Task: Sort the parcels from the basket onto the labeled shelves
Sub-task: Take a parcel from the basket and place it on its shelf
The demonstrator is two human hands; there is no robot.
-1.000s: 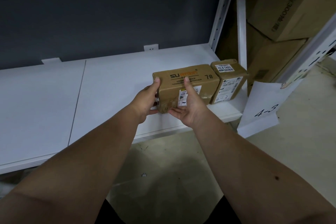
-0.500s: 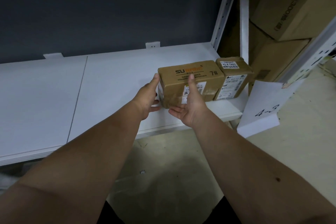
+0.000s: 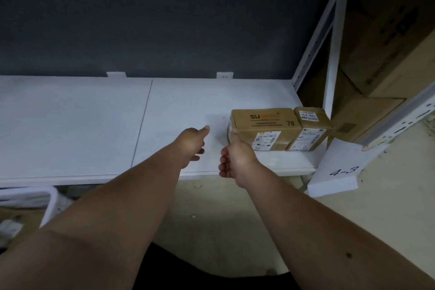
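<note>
The larger parcel (image 3: 264, 128) (printed "7#") sits on the white shelf (image 3: 94, 125) near its front edge, its right end touching a smaller parcel (image 3: 312, 128) that stands against the rack upright (image 3: 333, 54). The right hand (image 3: 237, 160) hovers at the shelf's front lip, fingers loosely curled and holding nothing; its thumb tip is at, or just off, the larger parcel's near left corner (contact is hard to judge). The left hand (image 3: 191, 141) hangs apart from the parcel, to the left of that corner, fingers relaxed and empty, thumb pointing toward the back wall. Left of both hands' fingers the shelf runs wide and bare. A sign reading "4-3" (image 3: 341, 169) hangs beyond the shelf's right edge.
</note>
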